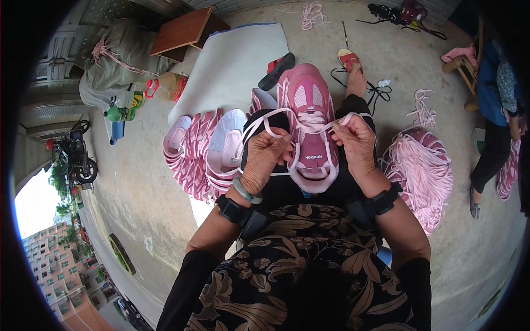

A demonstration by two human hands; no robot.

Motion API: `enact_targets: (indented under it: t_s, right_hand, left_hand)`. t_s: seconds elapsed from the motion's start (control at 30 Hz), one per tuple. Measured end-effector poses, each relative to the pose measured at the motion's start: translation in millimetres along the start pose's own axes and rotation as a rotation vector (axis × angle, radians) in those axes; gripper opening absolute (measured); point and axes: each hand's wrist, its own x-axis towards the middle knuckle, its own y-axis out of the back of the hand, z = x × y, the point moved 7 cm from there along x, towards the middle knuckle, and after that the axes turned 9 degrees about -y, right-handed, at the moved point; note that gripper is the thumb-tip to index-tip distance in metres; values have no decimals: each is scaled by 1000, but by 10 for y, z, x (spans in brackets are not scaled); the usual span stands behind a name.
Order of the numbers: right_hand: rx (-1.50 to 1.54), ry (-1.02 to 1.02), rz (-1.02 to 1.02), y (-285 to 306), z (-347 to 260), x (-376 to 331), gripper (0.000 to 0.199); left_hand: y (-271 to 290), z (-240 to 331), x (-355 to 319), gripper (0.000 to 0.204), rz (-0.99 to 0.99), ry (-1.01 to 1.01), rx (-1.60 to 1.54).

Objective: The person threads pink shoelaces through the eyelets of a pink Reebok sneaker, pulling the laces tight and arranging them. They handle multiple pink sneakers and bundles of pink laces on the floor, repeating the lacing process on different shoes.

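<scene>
A pink sneaker [310, 113] rests on my lap with its toe pointing away from me and its opening toward me. Pale pink shoelace [312, 122] crosses its lower eyelets, with loose ends spreading to both sides. My left hand [268, 154] pinches one lace end beside the shoe's left edge, the lace looping up above the fingers. On the other side, my right hand [355, 144] pinches the other lace between thumb and forefinger, close to the eyelets. Both hands are closed, and the lace is drawn between them across the tongue.
At left stand stacked pink shoe uppers [193, 154]. A heap of pink laces [419, 171] lies on the right. Farther off are a white sheet [237, 60], a wooden stool [185, 33], bottles [165, 87] and a filled sack [118, 55]. Another person [497, 121] sits at far right.
</scene>
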Motion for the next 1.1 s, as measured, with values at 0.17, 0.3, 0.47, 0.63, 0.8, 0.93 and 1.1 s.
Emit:
enact_targets:
  t_s: [0.17, 0.3, 0.47, 0.63, 0.8, 0.93, 1.1]
  right_hand:
    - [33, 99, 15, -21, -20, -8, 6]
    - [-127, 238, 46, -10, -42, -1, 7]
    - [-790, 891, 37, -303, -444, -316, 9]
    - [-528, 316, 35, -111, -152, -72, 12]
    - [-632, 259, 53, -45, -139, -171, 25]
    - [-804, 403, -2, -208, -295, -377, 37]
    - [-904, 368, 2, -163, -250, -353, 36]
  left_hand:
    - [18, -50, -7, 8, -16, 9, 18]
    - [4, -64, -1, 8, -9, 6, 21]
    - [-12, -31, 28, 9, 36, -72, -39]
    - [-26, -89, 99, 8, 103, -220, 42]
    - [2, -195, 161, 8, 165, -211, 116]
    - [-21, -203, 205, 8, 155, -244, 231]
    - [-135, 96, 134, 15, 156, -623, 649]
